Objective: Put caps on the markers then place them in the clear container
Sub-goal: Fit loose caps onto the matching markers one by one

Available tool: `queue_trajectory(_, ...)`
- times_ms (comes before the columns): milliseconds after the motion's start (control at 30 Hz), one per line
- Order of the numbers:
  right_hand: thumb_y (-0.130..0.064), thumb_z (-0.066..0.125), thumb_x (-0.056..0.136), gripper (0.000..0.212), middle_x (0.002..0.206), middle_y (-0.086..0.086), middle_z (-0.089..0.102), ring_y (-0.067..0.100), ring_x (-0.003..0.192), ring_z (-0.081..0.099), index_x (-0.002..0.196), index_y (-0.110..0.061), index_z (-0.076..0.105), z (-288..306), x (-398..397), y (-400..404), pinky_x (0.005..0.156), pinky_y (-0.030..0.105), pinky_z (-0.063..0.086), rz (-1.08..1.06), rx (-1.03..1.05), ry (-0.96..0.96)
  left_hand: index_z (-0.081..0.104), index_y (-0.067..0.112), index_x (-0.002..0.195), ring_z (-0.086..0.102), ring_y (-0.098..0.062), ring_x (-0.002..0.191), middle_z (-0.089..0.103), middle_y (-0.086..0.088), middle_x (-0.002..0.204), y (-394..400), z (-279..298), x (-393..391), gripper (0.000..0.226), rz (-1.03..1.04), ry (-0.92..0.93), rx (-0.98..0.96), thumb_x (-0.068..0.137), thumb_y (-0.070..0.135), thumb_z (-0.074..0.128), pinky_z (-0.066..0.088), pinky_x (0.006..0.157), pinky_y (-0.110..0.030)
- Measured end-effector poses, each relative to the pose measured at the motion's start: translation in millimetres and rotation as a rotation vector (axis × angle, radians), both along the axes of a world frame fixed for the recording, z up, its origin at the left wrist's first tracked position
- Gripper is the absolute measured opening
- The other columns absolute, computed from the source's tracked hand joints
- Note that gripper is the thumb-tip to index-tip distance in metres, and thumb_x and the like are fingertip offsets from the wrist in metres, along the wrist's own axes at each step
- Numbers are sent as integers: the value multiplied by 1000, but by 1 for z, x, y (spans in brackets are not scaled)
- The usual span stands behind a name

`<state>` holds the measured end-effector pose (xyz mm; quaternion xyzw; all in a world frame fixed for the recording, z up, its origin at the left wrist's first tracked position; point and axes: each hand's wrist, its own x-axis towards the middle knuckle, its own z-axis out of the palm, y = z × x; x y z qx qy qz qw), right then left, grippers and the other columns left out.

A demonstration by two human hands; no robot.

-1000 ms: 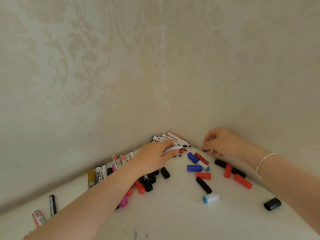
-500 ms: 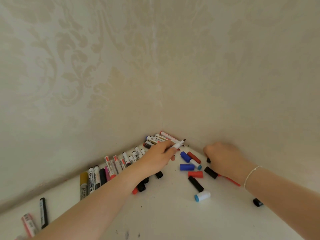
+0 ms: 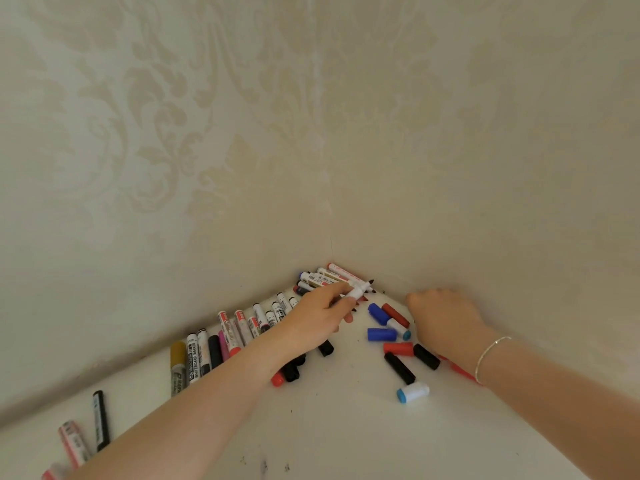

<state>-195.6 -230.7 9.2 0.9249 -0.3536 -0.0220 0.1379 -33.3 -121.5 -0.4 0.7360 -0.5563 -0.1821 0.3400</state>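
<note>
in the head view we see the left hand [image 3: 320,315], just below the frame's centre, pinching a white uncapped marker [image 3: 360,291] between thumb and fingers, its dark tip pointing right toward the corner where the two patterned walls [image 3: 207,150] meet. the right hand [image 3: 445,320], a thin bracelet [image 3: 490,356] on its wrist, lies knuckles up right of centre over the loose caps; its fingers curl downward, but we cannot tell whether they hold anything. the markers are mostly white-barrelled with printed labels and coloured ends. a row of markers [image 3: 239,332] lies along the left wall's foot, at least a dozen, though the left arm hides part of it, and a small bundle [image 3: 325,277] of about five sits in the corner itself. two more markers [image 3: 86,427] lie at the lower left edge. on the white surface [image 3: 346,427] between the hands we count two blue caps [image 3: 381,334], two red caps [image 3: 398,348], two black caps [image 3: 400,368] and two white caps with blue ends [image 3: 412,392]. more black and red caps [image 3: 289,374] peek out beneath the left forearm, too hidden to count.
</note>
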Motion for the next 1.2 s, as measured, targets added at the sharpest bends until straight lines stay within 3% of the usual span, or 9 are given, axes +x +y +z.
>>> queue_trajectory(100,-16,55,89,24,114,3,60,23,103,60,113,-17,50,-2,2,3,75,29,42,-13,57,-99,53,35,108,52,1,60,65,13,83,3,-1,1,16,-1,0,-4,100,34,39,38,58,-14)
queue_trajectory(200,-10,57,84,15,98,2,62,21,85,60,96,-18,56,9,8,-5,68,28,46,-8,184,-543,57,34,108,50,1,58,64,14,80,4,1,2,18,21,19,-41,100,33,40,39,58,-14)
queue_trajectory(267,-3,61,82,15,88,2,66,17,77,61,90,-15,65,25,14,-9,67,25,51,-18,579,-937,57,36,105,48,3,56,63,12,79,5,3,3,18,34,51,-71,100,31,41,38,55,-10)
queue_trajectory(333,3,62,81,19,87,6,69,17,76,64,89,-12,71,40,16,-7,73,24,54,-25,962,-1178,58,36,105,48,3,55,64,8,80,5,5,5,18,47,84,-99,99,29,42,38,53,-11)
queue_trajectory(500,5,57,84,25,89,9,70,15,77,64,86,-13,73,47,22,-6,72,23,54,10,1125,-1184,58,41,101,47,-5,58,68,-1,83,5,6,7,18,53,101,-123,99,32,43,40,56,-17)
queue_trajectory(700,7,55,83,24,86,12,66,12,70,58,95,-6,72,43,25,-2,65,19,52,14,1138,-1122,60,37,100,48,6,54,62,7,76,6,10,1,18,20,126,-155,100,28,44,37,54,-10)
queue_trajectory(967,1,54,91,17,96,18,69,20,77,65,97,-3,70,43,27,1,78,27,57,28,1300,-1159,60,38,96,46,4,54,60,10,73,3,12,-1,18,20,54,-151,100,34,43,36,58,-15)
queue_trajectory(1067,-1,55,91,17,96,18,70,19,76,65,99,-1,70,43,27,4,73,23,58,48,1278,-1163,63,29,97,49,9,54,56,14,68,4,12,-3,20,29,27,-198,100,32,45,33,54,-8)
queue_trajectory(1200,-2,57,90,16,94,18,70,20,74,66,100,-1,70,42,26,6,73,23,58,61,1235,-1182,61,39,94,45,3,52,55,13,64,2,7,-2,18,67,-37,-230,100,37,45,30,52,-11)
